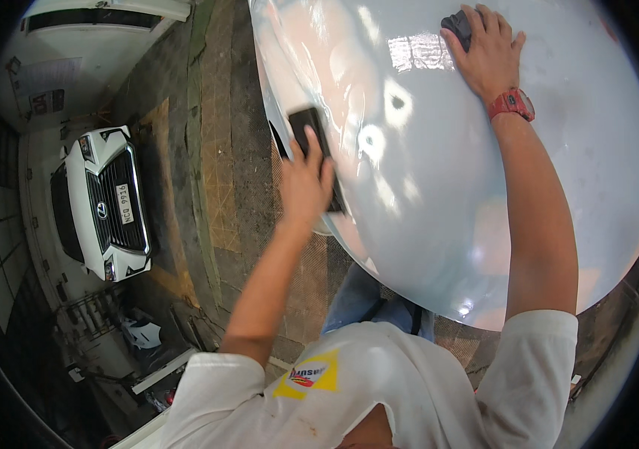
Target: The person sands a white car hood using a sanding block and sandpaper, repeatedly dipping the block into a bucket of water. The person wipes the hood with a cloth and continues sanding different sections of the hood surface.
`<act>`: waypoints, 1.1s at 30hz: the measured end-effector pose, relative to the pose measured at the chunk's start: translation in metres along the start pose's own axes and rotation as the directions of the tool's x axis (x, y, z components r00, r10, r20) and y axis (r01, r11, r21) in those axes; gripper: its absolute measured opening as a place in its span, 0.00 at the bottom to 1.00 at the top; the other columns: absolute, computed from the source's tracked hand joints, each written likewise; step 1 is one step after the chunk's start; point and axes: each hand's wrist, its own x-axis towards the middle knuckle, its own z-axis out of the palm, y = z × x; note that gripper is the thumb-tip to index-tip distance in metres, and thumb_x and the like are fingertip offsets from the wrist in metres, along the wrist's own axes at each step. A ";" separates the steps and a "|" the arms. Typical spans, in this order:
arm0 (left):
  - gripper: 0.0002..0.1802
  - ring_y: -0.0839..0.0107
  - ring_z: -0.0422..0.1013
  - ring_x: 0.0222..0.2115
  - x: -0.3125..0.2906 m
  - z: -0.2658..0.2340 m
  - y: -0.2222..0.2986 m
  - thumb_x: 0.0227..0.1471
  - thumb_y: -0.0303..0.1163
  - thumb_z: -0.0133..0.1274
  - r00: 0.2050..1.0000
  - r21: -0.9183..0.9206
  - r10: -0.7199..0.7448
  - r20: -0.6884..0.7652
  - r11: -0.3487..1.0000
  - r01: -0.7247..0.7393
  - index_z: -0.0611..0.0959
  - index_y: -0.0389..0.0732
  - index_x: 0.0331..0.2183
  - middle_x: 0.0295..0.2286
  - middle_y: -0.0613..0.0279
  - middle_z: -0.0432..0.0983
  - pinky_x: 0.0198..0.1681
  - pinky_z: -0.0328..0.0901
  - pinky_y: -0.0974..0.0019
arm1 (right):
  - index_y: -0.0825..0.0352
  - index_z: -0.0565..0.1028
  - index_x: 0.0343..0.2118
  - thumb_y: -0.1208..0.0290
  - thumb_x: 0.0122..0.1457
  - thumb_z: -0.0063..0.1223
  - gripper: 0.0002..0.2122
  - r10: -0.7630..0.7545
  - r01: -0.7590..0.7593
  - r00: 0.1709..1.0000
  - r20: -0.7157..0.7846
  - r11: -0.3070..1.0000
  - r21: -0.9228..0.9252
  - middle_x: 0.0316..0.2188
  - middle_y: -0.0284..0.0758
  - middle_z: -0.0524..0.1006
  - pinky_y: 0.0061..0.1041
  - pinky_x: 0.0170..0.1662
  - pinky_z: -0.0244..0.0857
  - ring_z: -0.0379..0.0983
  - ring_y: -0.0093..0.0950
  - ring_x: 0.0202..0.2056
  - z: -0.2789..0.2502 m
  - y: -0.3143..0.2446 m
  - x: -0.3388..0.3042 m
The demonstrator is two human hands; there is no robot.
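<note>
A white car (116, 203) stands at left; the left hand (306, 185) grips a black block (306, 120) against the edge of a pale curved panel (439, 202); the right hand (491, 60) holds a dark cloth (456, 27) on its far part.

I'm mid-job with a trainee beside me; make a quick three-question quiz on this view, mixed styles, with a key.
1. Choose one: the left hand is on A) a spray bottle, B) a long dark block, C) a round sponge.
2. True or false: the right hand touches that same block.
3. Fill in: the parked car at the picture's left is ____ in colour.

Key: 1. B. 2. False; it rests on the pale panel, with a separate small dark piece at its fingers. 3. White.
</note>
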 end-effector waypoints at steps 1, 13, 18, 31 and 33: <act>0.41 0.29 0.75 0.48 -0.027 -0.006 0.021 0.71 0.45 0.53 0.999 -0.049 -0.025 0.048 0.998 0.028 0.61 0.40 0.75 0.64 0.17 0.64 0.50 0.75 0.37 | 0.65 0.72 0.65 0.50 0.64 0.62 0.31 -0.001 0.001 1.000 -0.007 1.000 0.000 0.66 0.46 0.69 0.67 0.75 0.43 0.59 0.49 0.70 0.000 0.002 0.000; 0.41 0.28 0.74 0.51 -0.005 -0.010 -0.002 0.73 0.47 0.48 0.990 -0.018 -0.127 0.058 0.992 0.128 0.56 0.43 0.77 0.65 0.19 0.62 0.52 0.76 0.39 | 0.65 0.70 0.67 0.52 0.66 0.60 0.31 0.002 -0.006 0.998 0.070 0.998 0.055 0.68 0.47 0.68 0.62 0.76 0.43 0.57 0.49 0.73 0.001 -0.004 0.004; 0.42 0.30 0.70 0.54 -0.049 0.000 0.013 0.71 0.44 0.51 0.991 0.013 -0.059 0.121 0.998 0.058 0.56 0.43 0.77 0.67 0.21 0.59 0.45 0.79 0.41 | 0.51 0.72 0.68 0.39 0.71 0.51 0.30 -0.111 0.093 0.992 -0.065 0.968 -0.234 0.68 0.33 0.70 0.72 0.71 0.47 0.62 0.42 0.70 0.040 0.029 0.008; 0.41 0.30 0.73 0.55 0.108 -0.026 -0.022 0.69 0.49 0.51 1.000 0.029 -0.004 -0.025 1.000 0.005 0.61 0.52 0.76 0.65 0.26 0.63 0.57 0.73 0.37 | 0.52 0.71 0.67 0.40 0.70 0.53 0.29 -0.088 0.077 0.995 -0.055 0.981 -0.179 0.68 0.33 0.69 0.72 0.71 0.47 0.61 0.41 0.71 0.035 0.025 0.005; 0.41 0.31 0.70 0.58 0.088 -0.025 -0.014 0.68 0.48 0.52 0.999 -0.002 0.042 -0.021 0.999 -0.042 0.61 0.50 0.76 0.63 0.25 0.63 0.57 0.73 0.36 | 0.52 0.71 0.67 0.40 0.70 0.53 0.29 -0.087 0.076 0.995 -0.054 0.981 -0.177 0.68 0.33 0.69 0.72 0.71 0.47 0.61 0.41 0.71 0.034 0.025 0.008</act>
